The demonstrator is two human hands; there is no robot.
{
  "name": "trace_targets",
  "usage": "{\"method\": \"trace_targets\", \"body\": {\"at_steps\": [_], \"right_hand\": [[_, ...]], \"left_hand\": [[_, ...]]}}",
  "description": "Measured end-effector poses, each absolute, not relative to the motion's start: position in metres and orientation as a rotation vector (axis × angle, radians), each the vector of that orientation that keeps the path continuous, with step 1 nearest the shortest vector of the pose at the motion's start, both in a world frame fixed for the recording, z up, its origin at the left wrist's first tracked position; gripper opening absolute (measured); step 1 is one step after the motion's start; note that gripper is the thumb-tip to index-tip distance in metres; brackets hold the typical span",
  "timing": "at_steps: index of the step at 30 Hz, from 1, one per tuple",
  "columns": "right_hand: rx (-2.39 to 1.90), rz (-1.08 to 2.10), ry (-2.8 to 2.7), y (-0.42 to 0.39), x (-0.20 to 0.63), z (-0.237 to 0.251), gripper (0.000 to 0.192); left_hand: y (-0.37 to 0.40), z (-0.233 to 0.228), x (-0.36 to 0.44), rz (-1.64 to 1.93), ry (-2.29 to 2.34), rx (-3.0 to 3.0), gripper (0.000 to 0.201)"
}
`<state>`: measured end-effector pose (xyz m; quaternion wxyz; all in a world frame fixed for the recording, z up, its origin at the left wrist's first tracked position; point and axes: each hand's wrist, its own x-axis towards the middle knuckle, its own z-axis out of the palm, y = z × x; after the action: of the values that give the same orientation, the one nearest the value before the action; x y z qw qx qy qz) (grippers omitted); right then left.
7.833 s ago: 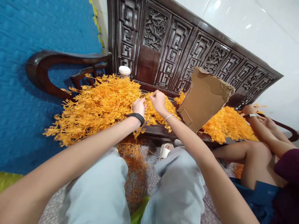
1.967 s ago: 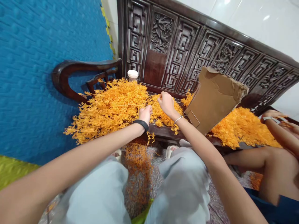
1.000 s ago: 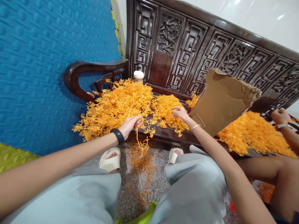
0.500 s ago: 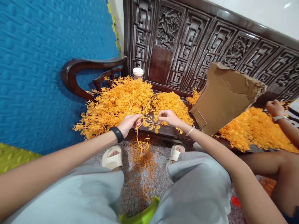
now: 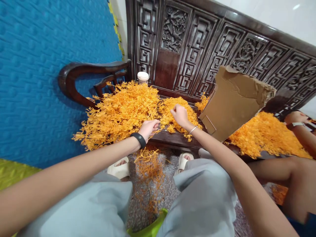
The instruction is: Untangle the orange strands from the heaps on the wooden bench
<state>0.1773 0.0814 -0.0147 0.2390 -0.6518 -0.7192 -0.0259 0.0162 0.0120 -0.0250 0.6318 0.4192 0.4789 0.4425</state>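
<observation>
Along the counter [image 5: 172,140] edge, left to right:
Branched orange sprigs [image 5: 118,113]: heaped at left, within reach.
Left hand [image 5: 148,127]: curled shut, pinching one sprig over the floor litter [image 5: 148,168].
Right hand [image 5: 180,115]: closed, knuckles up, resting on small orange bits [image 5: 172,108].
Cardboard [image 5: 232,98]: propped upright, dividing the piles.

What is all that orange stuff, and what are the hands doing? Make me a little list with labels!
Place: carved dark wooden bench by a blue wall
Big pile: orange branchy sprigs, on the bench's left
Small pile: orange bits, middle of the bench
Left hand: closed at the edge of the big pile, black wristband
Right hand: curled on the small pile, thin bracelet
Floor: fallen orange sprigs between two sandals
Also: white-lidded cup, torn cardboard, another person's hand over a third pile
</observation>
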Motion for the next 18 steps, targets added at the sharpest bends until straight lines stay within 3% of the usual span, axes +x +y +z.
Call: {"method": "trace_targets", "body": {"at_steps": [11, 14, 18], "right_hand": [[-1.895, -0.179, -1.943, 0.113, 0.165, -0.002, 0.022], [-2.032, -0.197, -1.687, 0.130, 0.204, -0.001, 0.026], [-2.219, -0.040, -1.325, 0.138, 0.287, -0.006, 0.012]], "left_hand": [[0.026, -0.017, 0.034, 1.127, 1.072, 0.842, 0.033], [0.011, -0.015, 0.030, 1.138, 1.117, 0.887, 0.033], [-0.008, -0.004, 0.014, 1.078, 1.020, 0.995, 0.036]]}}
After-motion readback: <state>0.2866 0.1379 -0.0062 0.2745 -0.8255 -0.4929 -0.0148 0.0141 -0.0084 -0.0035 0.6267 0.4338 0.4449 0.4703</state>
